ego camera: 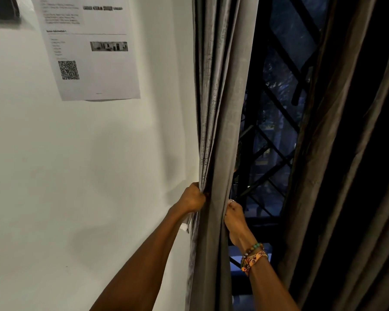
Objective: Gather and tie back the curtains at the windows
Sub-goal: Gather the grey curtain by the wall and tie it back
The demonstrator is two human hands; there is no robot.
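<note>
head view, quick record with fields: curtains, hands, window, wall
left curtain: grey, bunched into folds beside the wall
left hand: grips its wall-side edge
right hand: grips its window-side edge, bracelets on the wrist
right curtain: hanging loose, not held
window: dark, diagonal bars showing between the curtains
wall: white, printed sheet with a QR code
tie: none visible

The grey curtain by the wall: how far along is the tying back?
Done: the grey curtain is bunched into folds beside the wall, baring the window grille. In hand: the left hand and right hand grip its two edges. To do: no tie shows around it, and the right curtain hangs loose.
</note>
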